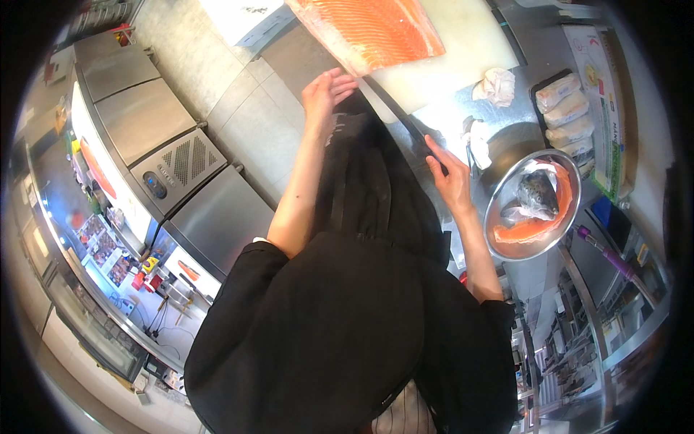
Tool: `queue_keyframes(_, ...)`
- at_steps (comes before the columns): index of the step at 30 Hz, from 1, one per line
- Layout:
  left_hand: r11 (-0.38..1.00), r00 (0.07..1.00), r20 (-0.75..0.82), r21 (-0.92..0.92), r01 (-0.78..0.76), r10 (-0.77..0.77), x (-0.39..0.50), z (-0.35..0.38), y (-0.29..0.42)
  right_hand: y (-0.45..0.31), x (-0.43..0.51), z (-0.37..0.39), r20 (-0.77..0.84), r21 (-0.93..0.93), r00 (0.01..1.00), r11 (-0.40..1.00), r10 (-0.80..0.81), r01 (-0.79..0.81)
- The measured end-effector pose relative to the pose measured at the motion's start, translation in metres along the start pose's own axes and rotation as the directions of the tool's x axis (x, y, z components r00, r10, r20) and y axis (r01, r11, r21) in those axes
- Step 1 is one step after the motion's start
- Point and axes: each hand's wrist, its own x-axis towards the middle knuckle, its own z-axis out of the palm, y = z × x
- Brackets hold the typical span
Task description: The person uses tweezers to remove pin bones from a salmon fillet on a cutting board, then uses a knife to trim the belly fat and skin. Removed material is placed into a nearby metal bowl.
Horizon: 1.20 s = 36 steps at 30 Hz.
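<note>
A large orange salmon fillet (pixel 379 32) lies at the top on a white cutting board (pixel 466 49). My left hand (pixel 327 93) is just below the fillet's near corner, fingers extended and slightly apart, holding nothing; whether a fingertip touches the fish I cannot tell. To the right, my right hand (pixel 451 172) holds a long, narrow knife (pixel 393 106) by its dark handle, the index finger stretched along it. The dark-looking blade slants up and left towards the fillet's lower corner, over the board's near edge. Part of the handle is hidden by the fingers.
Right of my right hand, a metal bowl (pixel 490 238) holds a fish head and orange trimmings. Crumpled white cloths (pixel 494 87) lie beside the board, near a black tray of wrapped rolls (pixel 566 111) and a long cardboard box (pixel 599 97). Steel cabinets (pixel 143 122) stand at left.
</note>
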Motion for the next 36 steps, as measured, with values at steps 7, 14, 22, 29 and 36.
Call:
queue_keyframes(7,0.998,0.993,-0.116,0.063,-0.014,0.021,-0.004,-0.008,-0.002,-0.001,-0.022,-0.022,-0.021,-0.018,1.000,1.000,-0.020,0.019)
queue_keyframes(14,0.863,0.935,-0.234,0.490,-0.124,0.267,0.013,0.037,-0.009,0.019,0.023,0.018,0.065,0.339,0.964,0.903,0.258,-0.265)
queue_keyframes(22,0.639,0.817,-0.153,0.708,-0.301,0.555,-0.007,0.045,-0.009,0.021,0.037,0.035,0.153,0.389,0.933,0.848,0.327,-0.361)
queue_keyframes(29,0.575,0.809,-0.138,0.770,-0.275,0.572,-0.008,0.047,-0.015,0.021,0.032,0.036,0.194,0.406,0.920,0.826,0.340,-0.391)
queue_keyframes(36,0.540,0.863,-0.066,0.803,-0.252,0.501,-0.011,0.042,-0.020,0.019,0.035,0.040,0.107,0.392,0.970,0.888,0.218,-0.242)
